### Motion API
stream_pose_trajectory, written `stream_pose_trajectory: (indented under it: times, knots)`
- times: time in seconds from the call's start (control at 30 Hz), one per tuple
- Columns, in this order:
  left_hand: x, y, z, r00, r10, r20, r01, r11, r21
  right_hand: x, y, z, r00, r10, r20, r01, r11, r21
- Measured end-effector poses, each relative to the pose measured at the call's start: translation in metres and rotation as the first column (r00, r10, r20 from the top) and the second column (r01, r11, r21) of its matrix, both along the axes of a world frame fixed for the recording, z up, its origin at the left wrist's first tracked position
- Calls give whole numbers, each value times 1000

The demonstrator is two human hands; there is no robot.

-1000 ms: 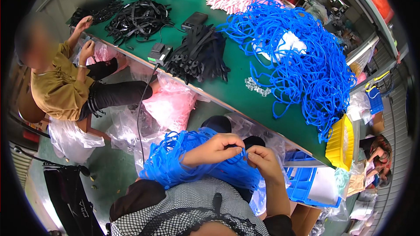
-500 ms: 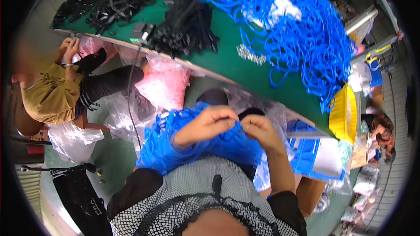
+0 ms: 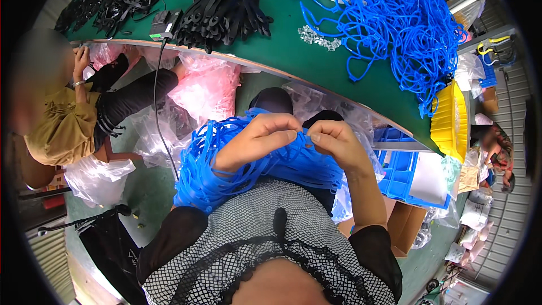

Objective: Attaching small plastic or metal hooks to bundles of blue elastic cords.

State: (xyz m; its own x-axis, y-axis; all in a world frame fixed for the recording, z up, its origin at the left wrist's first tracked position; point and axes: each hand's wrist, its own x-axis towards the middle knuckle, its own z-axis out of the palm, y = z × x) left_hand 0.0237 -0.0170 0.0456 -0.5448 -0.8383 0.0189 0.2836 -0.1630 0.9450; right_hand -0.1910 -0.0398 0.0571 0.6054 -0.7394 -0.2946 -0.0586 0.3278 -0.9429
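Over my lap, my left hand [image 3: 265, 135] and my right hand [image 3: 340, 142] meet almost fingertip to fingertip. Both are closed in a pinch on a thin blue cord [image 3: 304, 137], a small part of which shows between them. Whether the fingers also hold a smaller piece is hidden. A thick bundle of blue cords [image 3: 197, 178] drapes over my left forearm and across my lap. On the green table [image 3: 293, 51] ahead lies a big tangled heap of blue cords [image 3: 389, 34], with a small pile of clear plastic pieces [image 3: 319, 38] beside it.
Black straps [image 3: 223, 14] and a small black box [image 3: 165, 24] with a cable lie on the table's left part. A yellow tray [image 3: 450, 127] stands at its right end, blue crates [image 3: 398, 172] below. Pink-filled bags [image 3: 206, 87] are under the table. A co-worker [image 3: 62, 118] sits at left.
The whole view has shifted, so the table sits higher in the picture. My hands stay together, pinching the blue cord, with the fingertips slightly rearranged. The co-worker's hands have moved slightly.
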Motion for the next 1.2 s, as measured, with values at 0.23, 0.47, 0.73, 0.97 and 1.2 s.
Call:
stream_pose_trajectory:
  times: [0.23,0.47,0.73,0.97,1.2]
  knots:
    - [1,2,-1,1000,-15,-7,15,999,48,0,0,-9,999,7,-36,-8,999,-31]
    - [1,-3,-5,999,-26,-31,28,997,67,-1,-3,-7,1000,-11,-8,11,1000,9]
    - [-1,-6,-33,997,67,42,-62,992,-109,13,-7,-9,998,4,-56,-17,974,-228]
    - [-16,-3,-36,958,244,148,-193,935,-298,20,19,8,890,-341,-304,-136,438,-889]
    - [-26,-3,-41,884,383,268,-209,836,-507,21,26,13,861,-421,-285,-321,-14,-947]
